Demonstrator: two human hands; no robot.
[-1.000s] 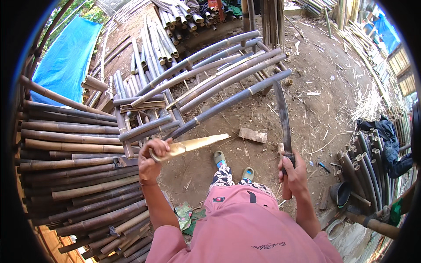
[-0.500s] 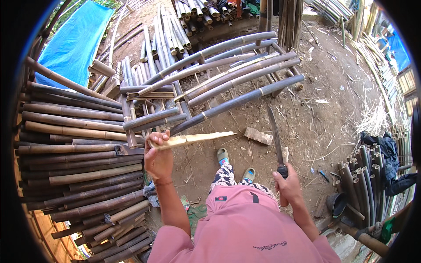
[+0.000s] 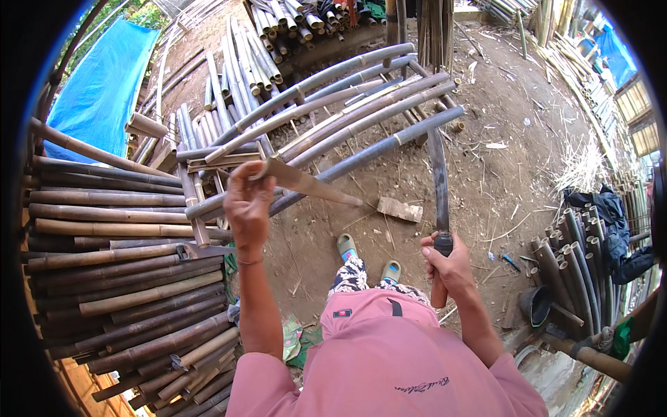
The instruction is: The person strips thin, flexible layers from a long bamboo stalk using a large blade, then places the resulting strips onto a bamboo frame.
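Observation:
My left hand [image 3: 249, 212] is closed around one end of a split bamboo piece [image 3: 309, 186], its brown, curved outer side showing. The piece slants away to the right and tapers toward a wooden block [image 3: 400, 209] on the ground; whether its tip touches the block I cannot tell. In my right hand [image 3: 447, 260] is a machete [image 3: 439, 182], gripped by its handle, dark at the top and reddish-brown below. Its long blade points away from me, nearly upright in the view, with the tip by the end of a bamboo rack [image 3: 368, 149].
Stacked bamboo poles [image 3: 132, 278] fill the left side, a saw [image 3: 201, 251] lying on them. More cut bamboo [image 3: 243, 62] lies at the back, near a blue tarp [image 3: 101, 90]. Upright bamboo pieces [image 3: 573, 274] and a dark cloth [image 3: 615, 236] stand at right. Shavings litter the dirt floor [image 3: 500, 181].
The bamboo piece has turned from its pale inner face to its brown outer side. My left hand has risen slightly. The machete has become more upright in my right hand.

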